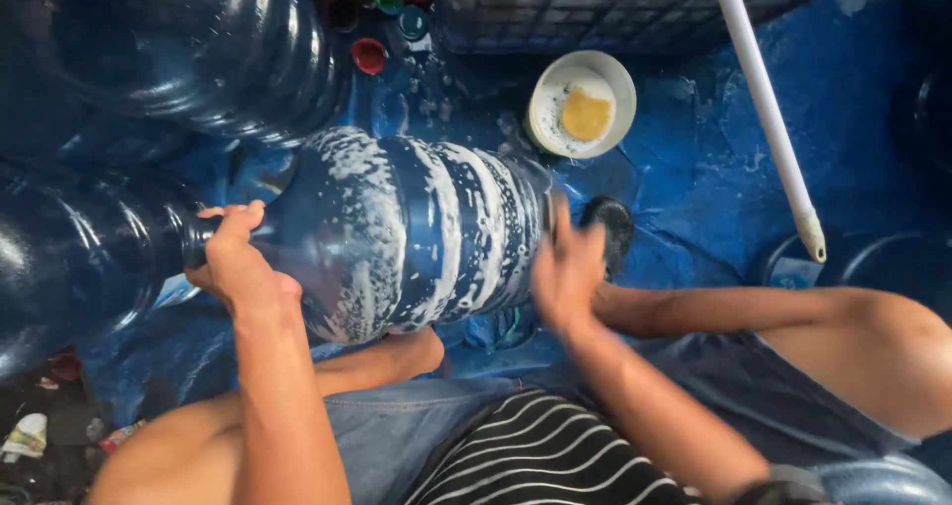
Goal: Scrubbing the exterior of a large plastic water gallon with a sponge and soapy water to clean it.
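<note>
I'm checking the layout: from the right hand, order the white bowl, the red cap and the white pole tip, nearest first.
Measured from the right hand:
1. White bowl, just above the hand.
2. White pole tip, off to the right.
3. Red cap, upper left beyond the soapy bottle.

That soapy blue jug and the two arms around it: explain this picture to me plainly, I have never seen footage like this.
There is no machine here. The single picture comes from a camera worn on a person's head, looking down at their own arms and lap.

The big blue water jug lies on its side, streaked with white foam. The left hand is closed around its neck. The right hand is at the jug's base end and is blurred; a dark object, perhaps a brush, sits at it, but I cannot tell if it is gripped.

On the wet blue tarp stand a white bowl with suds and a yellow sponge, a white pole, a plastic crate, some loose bottle caps, and more dark jugs.
</note>
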